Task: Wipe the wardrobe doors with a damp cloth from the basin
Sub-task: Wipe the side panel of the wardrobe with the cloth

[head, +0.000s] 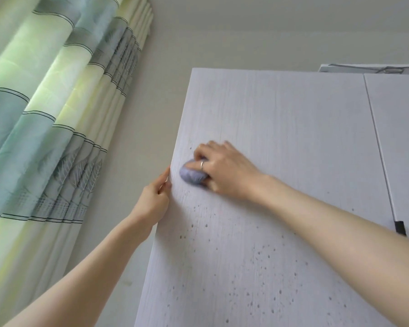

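A white wood-grain wardrobe door fills the middle of the head view, speckled with small grey drops on its lower half. My right hand, with a ring on one finger, grips a bunched lilac cloth and presses it against the door near its left edge. My left hand holds that left edge just below and left of the cloth, fingers curled round it. A second door adjoins on the right. The basin is out of view.
A green, teal and cream curtain hangs at the left, with a bare wall between it and the wardrobe. A black fitting sits in the gap between the doors. A box with grey string lies on the wardrobe top.
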The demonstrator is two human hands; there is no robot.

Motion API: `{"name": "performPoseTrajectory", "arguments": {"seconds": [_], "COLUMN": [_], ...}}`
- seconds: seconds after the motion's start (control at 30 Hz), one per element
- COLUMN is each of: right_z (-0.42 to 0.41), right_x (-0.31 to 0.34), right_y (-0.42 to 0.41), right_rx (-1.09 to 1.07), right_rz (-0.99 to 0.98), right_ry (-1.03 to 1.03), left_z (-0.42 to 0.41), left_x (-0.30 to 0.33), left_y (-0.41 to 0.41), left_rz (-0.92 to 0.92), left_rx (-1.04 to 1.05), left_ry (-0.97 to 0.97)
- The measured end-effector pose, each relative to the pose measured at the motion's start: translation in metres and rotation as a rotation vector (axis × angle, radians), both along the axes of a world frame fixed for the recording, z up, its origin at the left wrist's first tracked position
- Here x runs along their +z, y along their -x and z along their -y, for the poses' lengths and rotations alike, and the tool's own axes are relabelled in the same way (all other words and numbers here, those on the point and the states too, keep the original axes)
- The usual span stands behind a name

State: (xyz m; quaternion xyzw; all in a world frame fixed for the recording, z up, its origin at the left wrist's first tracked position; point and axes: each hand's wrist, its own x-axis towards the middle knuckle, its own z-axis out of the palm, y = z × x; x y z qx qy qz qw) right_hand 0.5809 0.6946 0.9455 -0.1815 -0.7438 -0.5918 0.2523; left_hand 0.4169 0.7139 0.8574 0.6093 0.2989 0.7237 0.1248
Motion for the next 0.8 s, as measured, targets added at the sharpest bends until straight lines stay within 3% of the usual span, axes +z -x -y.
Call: {"name": "performPoseTrajectory", "arguments": {"seconds": [0.13, 0.2, 0.33, 0.4, 0.63, 0.7, 0.8], "right_z": [0.004, 0.004, -0.002, 0.001, -0.001, -0.005, -0.01], "right_x": [0.055, 0.052, 0.005, 0.001, 0.078, 0.07, 0.035], "right_y": [0.01, 0.024, 0.029, 0.026, 0.045, 0.05, 0.049], "right_rx": [-0.029, 0.003, 0.059, 0.032, -0.054, -0.022, 0.015], "right_rz": [-0.432, -0.526, -0.133, -0.031, -0.519, -0.521, -0.371], "right_ry": [0.001, 0.036, 0.048, 0.034, -0.024, -0.02, -0.046], "left_z": [0.001, 0.002, 0.003, 0.003, 0.006, 0.005, 0.008], "left_x": [0.001, 0.001, -0.001, -0.003, -0.002, -0.004, -0.011], "left_y": [0.004, 0.006, 0.008, 0.009, 0.014, 0.019, 0.024], "left_rz": [-0.048, -0.066, -0.07, -0.067, -0.132, -0.111, -0.117], "left_rx": [0.015, 0.009, -0.015, -0.02, -0.102, -0.186, -0.3], "left_ry": [0.038, 0.064, 0.045, 0.045, 0.103, 0.114, 0.131]}}
